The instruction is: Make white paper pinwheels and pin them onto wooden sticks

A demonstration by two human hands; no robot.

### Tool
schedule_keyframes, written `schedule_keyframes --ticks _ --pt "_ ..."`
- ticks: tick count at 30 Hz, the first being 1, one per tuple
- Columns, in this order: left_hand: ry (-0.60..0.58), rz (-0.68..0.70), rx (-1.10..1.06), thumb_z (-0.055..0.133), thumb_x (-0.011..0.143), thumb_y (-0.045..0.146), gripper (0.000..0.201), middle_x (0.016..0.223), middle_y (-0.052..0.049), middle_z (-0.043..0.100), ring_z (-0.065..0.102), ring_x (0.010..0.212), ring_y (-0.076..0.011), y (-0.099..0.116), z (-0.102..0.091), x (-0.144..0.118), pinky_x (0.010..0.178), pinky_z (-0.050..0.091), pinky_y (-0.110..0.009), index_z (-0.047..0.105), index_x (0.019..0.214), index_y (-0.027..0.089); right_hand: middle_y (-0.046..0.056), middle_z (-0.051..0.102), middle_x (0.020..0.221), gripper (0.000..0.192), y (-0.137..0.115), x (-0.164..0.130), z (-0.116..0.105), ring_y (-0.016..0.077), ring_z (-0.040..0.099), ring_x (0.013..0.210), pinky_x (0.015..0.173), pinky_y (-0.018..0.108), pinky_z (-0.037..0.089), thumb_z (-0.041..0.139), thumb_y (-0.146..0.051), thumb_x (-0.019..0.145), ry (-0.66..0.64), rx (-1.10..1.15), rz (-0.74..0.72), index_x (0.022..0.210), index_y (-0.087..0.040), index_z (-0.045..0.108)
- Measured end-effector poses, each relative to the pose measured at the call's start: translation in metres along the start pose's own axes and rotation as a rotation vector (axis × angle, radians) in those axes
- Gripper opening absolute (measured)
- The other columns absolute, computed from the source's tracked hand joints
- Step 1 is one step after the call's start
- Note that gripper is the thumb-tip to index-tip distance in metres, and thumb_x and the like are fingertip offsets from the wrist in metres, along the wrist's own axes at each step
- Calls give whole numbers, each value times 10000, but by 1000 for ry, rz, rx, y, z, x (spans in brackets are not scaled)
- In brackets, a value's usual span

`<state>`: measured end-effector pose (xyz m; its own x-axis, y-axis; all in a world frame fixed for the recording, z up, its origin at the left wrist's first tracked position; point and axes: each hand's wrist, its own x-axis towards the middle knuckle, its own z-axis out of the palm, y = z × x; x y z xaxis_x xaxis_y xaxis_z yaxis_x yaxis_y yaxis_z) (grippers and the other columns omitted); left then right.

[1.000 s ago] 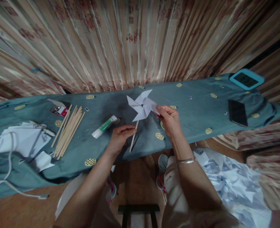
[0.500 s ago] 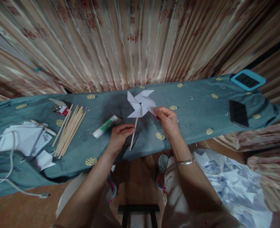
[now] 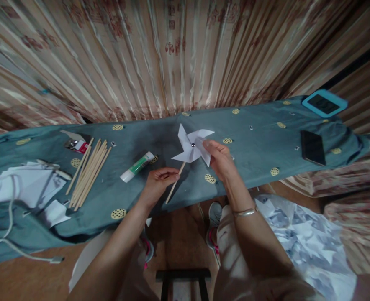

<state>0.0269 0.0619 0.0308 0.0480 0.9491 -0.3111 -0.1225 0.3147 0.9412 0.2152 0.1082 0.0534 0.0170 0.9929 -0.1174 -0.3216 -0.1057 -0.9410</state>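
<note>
Pinwheel (image 3: 191, 146) has tilted rightward, left hand (image 3: 158, 183) pinching its stick (image 3: 173, 188), right hand (image 3: 221, 161) gripping a blade.

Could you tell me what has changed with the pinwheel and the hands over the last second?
The paper pinwheel has turned and tilted right, its stick now leaning more. The right hand has moved from the blade's tip to nearer the centre pin. The left hand keeps its grip on the stick. The glue stick, the bundle of sticks and the phone lie as before.
</note>
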Motion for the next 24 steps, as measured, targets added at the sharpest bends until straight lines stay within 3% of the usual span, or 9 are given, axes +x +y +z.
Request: schedule_keyframes --ticks 4,8,15,24 --pt "-15 -33 -36 853 481 323 254 580 -13 681 630 561 -157 2 2 -2 620 517 -280 744 657 175 -18 735 699 314 2 -3 5 117 609 589 591 259 498 902 -378 480 19 62 45 712 -231 750" --pt "3 -39 -43 846 488 317 262 558 -3 657 609 503 -143 4 3 -3 551 507 -265 731 667 163 -23 733 688 277 3 -3 8 107 606 577 557 245 497 908 -331 463 38 97 81 647 -223 733" --pt "19 101 15 803 563 293 174 559 11 645 565 499 -116 -1 -2 2 515 476 -232 743 681 179 -23 728 665 277 2 -3 9 105 610 564 559 238 501 898 -311 467 11 126 123 682 -221 748" --pt "-2 201 108 760 686 331 195 645 12 616 539 541 -99 -8 -12 9 488 414 -206 775 818 188 -9 759 707 231 10 3 14 163 699 705 684 260 550 849 -246 539 14 266 135 745 -210 750"
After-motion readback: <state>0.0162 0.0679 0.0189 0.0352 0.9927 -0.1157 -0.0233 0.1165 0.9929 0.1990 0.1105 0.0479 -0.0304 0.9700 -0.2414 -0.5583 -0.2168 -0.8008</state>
